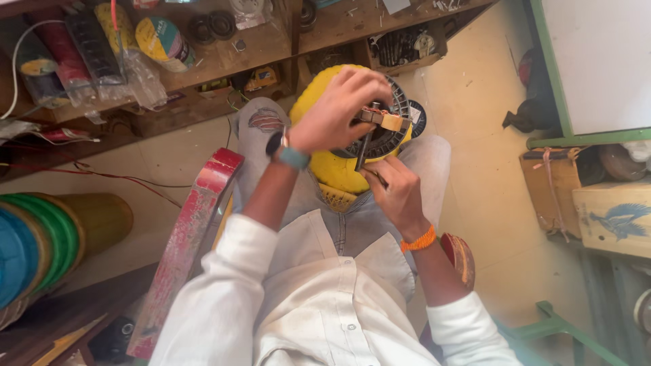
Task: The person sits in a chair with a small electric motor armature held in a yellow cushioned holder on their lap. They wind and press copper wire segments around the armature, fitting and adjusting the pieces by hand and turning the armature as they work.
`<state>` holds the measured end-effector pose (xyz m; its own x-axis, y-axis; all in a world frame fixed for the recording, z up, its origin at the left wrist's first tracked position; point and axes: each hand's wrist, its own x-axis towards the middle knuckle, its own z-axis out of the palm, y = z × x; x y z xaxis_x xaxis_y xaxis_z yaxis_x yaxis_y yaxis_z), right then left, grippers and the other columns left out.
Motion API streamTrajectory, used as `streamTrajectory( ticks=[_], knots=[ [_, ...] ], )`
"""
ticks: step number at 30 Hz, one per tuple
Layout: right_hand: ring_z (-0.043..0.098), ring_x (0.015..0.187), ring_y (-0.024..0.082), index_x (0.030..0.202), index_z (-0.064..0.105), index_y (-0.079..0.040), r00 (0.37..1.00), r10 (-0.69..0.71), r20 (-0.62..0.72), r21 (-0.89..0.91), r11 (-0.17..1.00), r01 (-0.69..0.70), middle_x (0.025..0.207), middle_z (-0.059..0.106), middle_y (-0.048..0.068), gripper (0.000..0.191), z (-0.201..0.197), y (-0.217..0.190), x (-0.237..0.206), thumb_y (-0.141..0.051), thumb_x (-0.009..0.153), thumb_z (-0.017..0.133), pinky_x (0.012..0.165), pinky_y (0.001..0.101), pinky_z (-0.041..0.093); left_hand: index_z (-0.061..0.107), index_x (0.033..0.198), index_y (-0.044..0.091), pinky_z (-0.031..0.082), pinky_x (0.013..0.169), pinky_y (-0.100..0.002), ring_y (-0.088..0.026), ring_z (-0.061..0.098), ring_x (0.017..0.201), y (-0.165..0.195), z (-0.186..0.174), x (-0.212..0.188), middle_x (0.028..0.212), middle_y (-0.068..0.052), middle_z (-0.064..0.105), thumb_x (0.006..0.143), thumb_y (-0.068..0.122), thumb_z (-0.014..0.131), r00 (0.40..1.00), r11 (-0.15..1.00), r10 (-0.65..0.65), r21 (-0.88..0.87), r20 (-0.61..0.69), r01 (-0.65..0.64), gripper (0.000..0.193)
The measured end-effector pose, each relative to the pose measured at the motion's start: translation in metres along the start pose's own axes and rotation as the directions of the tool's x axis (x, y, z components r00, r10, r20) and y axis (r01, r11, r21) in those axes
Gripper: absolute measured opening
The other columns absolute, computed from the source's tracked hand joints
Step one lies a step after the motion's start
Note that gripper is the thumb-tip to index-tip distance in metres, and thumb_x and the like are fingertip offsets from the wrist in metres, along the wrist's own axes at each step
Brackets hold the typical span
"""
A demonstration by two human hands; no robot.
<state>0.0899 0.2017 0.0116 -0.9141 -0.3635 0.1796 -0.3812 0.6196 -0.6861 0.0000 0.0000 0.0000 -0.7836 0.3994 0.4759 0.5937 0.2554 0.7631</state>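
View: one head-worn camera, no second view to share with.
Position: above the seated person's own lap.
Direction: steeply downward, slightly forward, toward the cluttered wooden shelf (224, 57) at the top.
Nearness: close; the white shirt (319, 305) fills the lower frame.
Edges: pale floor (475, 135) at right, stacked coloured rolls (41, 237) at left.

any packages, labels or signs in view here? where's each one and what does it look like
Round tin: top shelf, lying on its side, yellow and green label.
Wooden box: right edge, pale, with a blue bird picture.
Clear bags: top-left shelf, crumpled plastic.
Small carton: lower shelf, yellow-orange.
Tan tag: on the tool above the yellow fan part, at the left hand.
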Motion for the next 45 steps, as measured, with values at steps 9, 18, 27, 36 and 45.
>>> streamTrajectory(
  ticks=[9, 18, 27, 36, 45],
  knots=[
    [0.063, 0.074, 0.027, 0.103, 0.073, -0.003, 0.990, -0.107, 0.091, -0.123, 0.985, 0.118, 0.087, 0.064, 0.012, 0.015, -0.035, 0.000, 0.008, -0.003, 0.089, 0.077, 0.066, 0.0368, 0.050, 0.070, 0.102, 0.014, 0.047, 0.082, -0.033, -0.021, 0.057, 0.093, 0.020, 0.047, -0.062, 0.100, 0.003, 0.071, 0.086, 0.013, 0.083, 0.984, 0.991, -0.136, -0.010, -0.115, 0.136, 0.021],
    [0.064, 0.075, 0.026, 0.103, 0.074, -0.004, 0.979, -0.197, 0.047, -0.228, 0.952, 0.203, 0.087, 0.064, 0.012, 0.009, -0.047, -0.007, 0.058, -0.003, 0.095, 0.078, 0.068, 0.0360, 0.049, 0.074, 0.103, 0.003, 0.044, 0.061, -0.020, 0.000, 0.054, 0.072, 0.016, 0.110, -0.074, 0.087, 0.004, 0.067, 0.096, 0.013, 0.075, 0.621, 0.497, -0.751, -0.811, -0.224, 0.308, 0.012],
    [0.063, 0.071, 0.019, 0.102, 0.074, 0.000, 0.989, -0.135, 0.063, -0.092, 0.986, 0.141, 0.090, 0.072, 0.011, 0.006, -0.039, 0.019, 0.105, -0.002, 0.098, 0.076, 0.065, 0.0318, 0.047, 0.075, 0.101, 0.001, 0.046, 0.052, -0.022, -0.006, 0.059, 0.059, 0.019, 0.096, -0.054, 0.082, -0.002, 0.072, 0.088, 0.018, 0.073, 0.392, 0.315, -0.908, -0.856, -0.147, 0.409, 0.022],
    [0.067, 0.072, 0.017, 0.098, 0.079, -0.004, 0.997, -0.082, 0.011, -0.180, 0.980, 0.082, 0.085, 0.073, 0.011, 0.009, -0.008, 0.066, 0.114, -0.012, 0.095, 0.080, 0.065, 0.0315, 0.050, 0.078, 0.100, -0.001, 0.058, 0.076, -0.031, -0.013, 0.075, 0.081, 0.012, 0.104, -0.048, 0.090, -0.007, 0.080, 0.086, 0.020, 0.078, 0.345, 0.528, -0.849, -0.656, -0.400, 0.540, 0.025],
    [0.066, 0.071, 0.010, 0.100, 0.078, -0.002, 0.993, 0.094, -0.065, -0.065, 0.993, -0.098, 0.083, 0.073, 0.007, 0.011, -0.017, 0.107, 0.085, -0.009, 0.092, 0.076, 0.064, 0.0289, 0.051, 0.050, 0.134, 0.016, 0.043, 0.099, -0.036, -0.026, 0.062, 0.110, 0.042, 0.058, -0.046, 0.116, -0.006, 0.071, 0.076, 0.017, 0.082, 0.889, 0.948, 0.018, 0.291, -0.458, 0.131, 0.066]
  ],
)
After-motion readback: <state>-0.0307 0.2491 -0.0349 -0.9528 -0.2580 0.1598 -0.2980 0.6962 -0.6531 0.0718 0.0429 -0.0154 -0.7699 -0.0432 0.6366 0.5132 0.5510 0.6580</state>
